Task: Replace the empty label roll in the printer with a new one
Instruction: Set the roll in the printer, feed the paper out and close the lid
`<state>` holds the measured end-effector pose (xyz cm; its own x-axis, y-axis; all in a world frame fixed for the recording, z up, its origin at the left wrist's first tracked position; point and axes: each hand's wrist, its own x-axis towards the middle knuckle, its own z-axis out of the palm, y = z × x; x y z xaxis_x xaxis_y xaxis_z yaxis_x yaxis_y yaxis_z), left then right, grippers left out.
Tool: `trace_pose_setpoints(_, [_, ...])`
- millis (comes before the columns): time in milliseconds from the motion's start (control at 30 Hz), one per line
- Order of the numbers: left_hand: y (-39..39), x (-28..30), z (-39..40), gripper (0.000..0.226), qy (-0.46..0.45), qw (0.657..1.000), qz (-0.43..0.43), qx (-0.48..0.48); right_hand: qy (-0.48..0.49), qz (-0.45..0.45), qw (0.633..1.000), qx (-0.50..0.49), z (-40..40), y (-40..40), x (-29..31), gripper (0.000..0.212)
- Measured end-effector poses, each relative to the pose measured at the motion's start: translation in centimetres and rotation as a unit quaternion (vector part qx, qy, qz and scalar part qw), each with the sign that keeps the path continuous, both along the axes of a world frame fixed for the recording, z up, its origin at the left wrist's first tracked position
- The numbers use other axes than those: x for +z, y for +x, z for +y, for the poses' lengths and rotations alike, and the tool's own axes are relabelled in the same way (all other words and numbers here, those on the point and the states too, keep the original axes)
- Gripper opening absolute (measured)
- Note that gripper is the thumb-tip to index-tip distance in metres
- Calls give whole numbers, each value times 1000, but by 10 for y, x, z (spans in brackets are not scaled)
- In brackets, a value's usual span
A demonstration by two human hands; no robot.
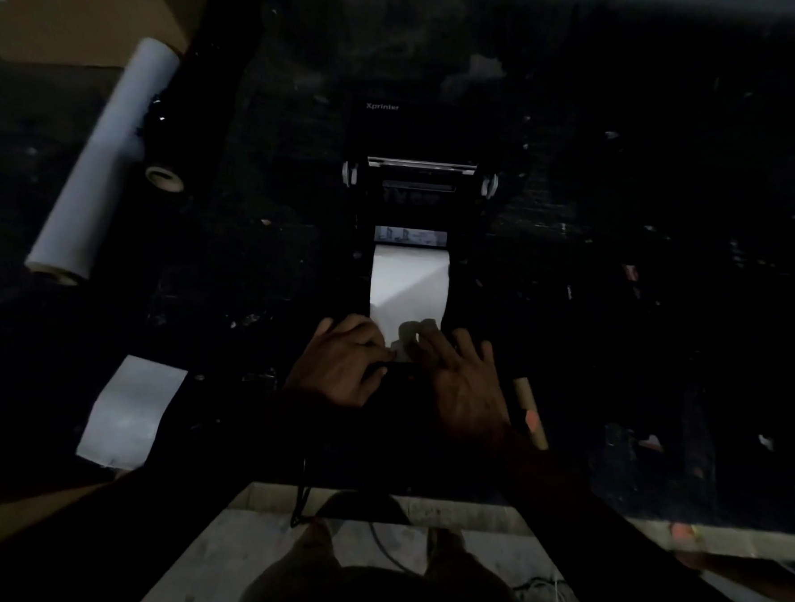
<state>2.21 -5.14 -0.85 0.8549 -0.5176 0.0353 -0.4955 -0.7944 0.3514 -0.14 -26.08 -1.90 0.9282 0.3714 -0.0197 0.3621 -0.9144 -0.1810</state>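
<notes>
Both hands bare, left hand [343,362] and right hand [463,381] mid-frame; dark long sleeves [561,487] run to lower corners, light trousers [319,556] at bottom centre.

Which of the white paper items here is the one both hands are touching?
The label strip running out of the printer. The long roll and loose sheet lie untouched off to the left.

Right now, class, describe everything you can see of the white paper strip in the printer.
The paper strip is plain white, flat and unprinted. It runs out of the open black printer toward the person. Its near end lies under the fingertips of the left hand and right hand; whether either pinches it is unclear.
</notes>
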Motion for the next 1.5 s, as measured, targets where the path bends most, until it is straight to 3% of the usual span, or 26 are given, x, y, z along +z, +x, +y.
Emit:
trace_pose_setpoints(100, [-1, 1, -1, 27, 8, 1000, -2, -3, -23, 10, 1000, 12, 0, 0, -1, 66])
trace_pose_setpoints(267, [3, -5, 0, 41, 7, 1000, -7, -10, -22, -1, 999, 39, 0, 8, 6, 44])
trace_pose_setpoints(500, [16, -5, 6, 22, -3, 999, -5, -42, 0, 11, 998, 67, -3, 15, 10, 26])
trace_pose_setpoints(600, [19, -5, 8, 23, -11, 999, -1, -43, 11, 26, 997, 67, -5, 20, 13, 28])
trace_pose_setpoints(700, [21, -7, 10, 31, 5, 999, -5, -44, -10, 36, 997, 65, -10, 22, 11, 49])
trace_pose_setpoints(767, [21, -7, 10, 33, 13, 999, -4, -49, -2, 28, 998, 62, -13, 21, 9, 51])
trace_pose_setpoints(1067, [41, 3, 19, 27, -18, 994, 70, -87, 47, 3, 995, 93, -14, 31, 17, 26])
trace_pose_setpoints(1233, [35, 2, 17, 8, -20, 994, 18, -103, 32, -7, 993, 114, -15, 24, 13, 23])
trace_pose_setpoints(1367, [19, -7, 11, 8, -16, 996, -48, -69, 54, -18, 993, 103, -16, 17, 11, 27])
trace_pose_setpoints(1500, [3, -13, 8, 8, -47, 994, -89, -45, 74, -21, 992, 102, -20, 10, 6, 16])
